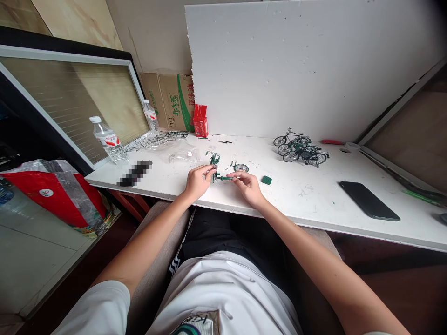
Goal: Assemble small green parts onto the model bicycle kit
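Observation:
My left hand point(198, 183) is closed, thumb and fingertips pinching a small green model bicycle part point(213, 159) that looks like handlebars with a piece of frame. My right hand point(248, 187) pinches the end of a thin green plastic piece point(224, 178), which points left and meets or nearly meets the part in my left hand. Fingers hide where the two come together. Just beyond my right hand, a small spoked wheel point(241, 167) with a green bit beside it lies on the white table point(307, 195). To the right sits a flat green block point(266, 180).
Several small model bicycles point(301, 150) stand at the back right, near a red-handled tool point(331, 142). A black phone point(369, 200) lies at right. Plastic bags with dark sprues point(157, 139), water bottles point(109, 139), a red box point(200, 121) and a carton point(171, 102) occupy the left back.

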Available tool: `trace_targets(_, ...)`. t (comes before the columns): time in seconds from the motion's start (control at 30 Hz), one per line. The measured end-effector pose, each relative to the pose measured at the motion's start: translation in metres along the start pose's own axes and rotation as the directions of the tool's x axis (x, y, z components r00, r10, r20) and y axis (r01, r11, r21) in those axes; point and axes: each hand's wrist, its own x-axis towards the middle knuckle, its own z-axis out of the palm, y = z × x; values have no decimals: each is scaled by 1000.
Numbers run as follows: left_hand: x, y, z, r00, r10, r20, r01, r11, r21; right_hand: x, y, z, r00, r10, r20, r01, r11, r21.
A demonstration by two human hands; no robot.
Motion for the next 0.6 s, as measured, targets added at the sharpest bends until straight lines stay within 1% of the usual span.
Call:
trace_targets(0.27, -2, 0, 2, 1000, 19, 5, -19, 999, 27, -1, -4, 1, 1000, -26, 8, 27, 999, -43)
trace_targets(0.4, -2, 1, 2, 999, 52, 14, -52, 998, 30, -1, -5, 2, 998, -48, 32, 51, 993, -102)
trace_targets(0.5, -2, 1, 3, 996, 84, 22, -85, 995, 49, -2, -4, 4, 995, -87, 58, 96, 981, -171)
trace_targets(0.6, -3, 1, 4, 994, 110, 22, -111, 992, 59, -2, -1, 6, 986, -157, 61, 168, 954, -249)
